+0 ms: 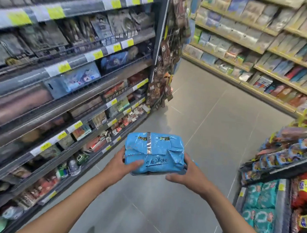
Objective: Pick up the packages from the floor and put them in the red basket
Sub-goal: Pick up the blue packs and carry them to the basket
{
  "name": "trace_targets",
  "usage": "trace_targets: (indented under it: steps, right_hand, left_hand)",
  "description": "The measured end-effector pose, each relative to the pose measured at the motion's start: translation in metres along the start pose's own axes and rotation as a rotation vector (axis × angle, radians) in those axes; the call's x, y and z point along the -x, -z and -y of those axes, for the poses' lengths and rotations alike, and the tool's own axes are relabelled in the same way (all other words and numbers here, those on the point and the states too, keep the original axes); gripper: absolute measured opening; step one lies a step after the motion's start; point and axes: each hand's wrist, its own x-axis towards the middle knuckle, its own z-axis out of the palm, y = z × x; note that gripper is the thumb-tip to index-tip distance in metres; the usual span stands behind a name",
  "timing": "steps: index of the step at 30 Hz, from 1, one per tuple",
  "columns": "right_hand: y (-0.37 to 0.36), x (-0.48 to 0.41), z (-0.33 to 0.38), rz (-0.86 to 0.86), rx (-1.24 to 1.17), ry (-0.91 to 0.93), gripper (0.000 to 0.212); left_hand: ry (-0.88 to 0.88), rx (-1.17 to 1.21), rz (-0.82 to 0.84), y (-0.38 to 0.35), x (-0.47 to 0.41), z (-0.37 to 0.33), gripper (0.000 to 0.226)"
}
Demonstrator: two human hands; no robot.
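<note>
A bulky blue package (154, 151) with a silver tape strip and dark writing on its front is held up at mid-frame, above the grey floor. My left hand (122, 162) grips its left side, thumb across the front. My right hand (185, 174) holds its right side and underside. A second blue edge shows beneath the package, so there may be more than one stacked. No red basket is in view.
I am in a shop aisle. Grey shelving (68, 91) full of goods runs along the left. Snack racks (282, 172) stand close on the right, and yellow shelves (255, 50) line the far side. The grey tiled floor (204, 111) stretches ahead.
</note>
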Motion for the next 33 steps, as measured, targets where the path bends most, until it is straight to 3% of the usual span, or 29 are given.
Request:
trace_targets:
  steps: [5,9,12,16,19,24,33]
  right_hand:
    - [-0.011,-0.015,0.052,0.001,0.139,0.204,0.093]
    - [-0.027,-0.039,0.089,0.033,0.154,0.356,0.072]
    - [-0.041,-0.056,0.110,0.089,0.089,0.447,0.067]
    - [-0.063,-0.082,0.134,0.248,0.074,0.549,0.081]
    - [-0.083,-0.100,0.144,0.332,0.049,0.502,0.095]
    - [-0.132,-0.113,0.165,0.545,0.119,0.547,0.075]
    - [-0.262,-0.067,0.173,0.979,0.263,0.679,0.079]
  left_hand:
    - [-0.192,-0.323,-0.063,0.055,0.017,-0.017,0.087]
    - [-0.265,-0.341,-0.252,0.092,0.035,-0.026,0.082]
    - [-0.321,-0.252,-0.430,0.106,0.054,-0.032,0.081]
    - [-0.329,-0.014,-0.684,0.106,0.079,-0.025,0.077]
    - [-0.327,0.073,-0.807,0.101,0.096,-0.016,0.080]
    - [-0.246,0.079,-1.076,0.083,0.140,0.005,0.091]
    - [-0.097,0.127,-1.501,0.053,0.264,0.062,0.093]
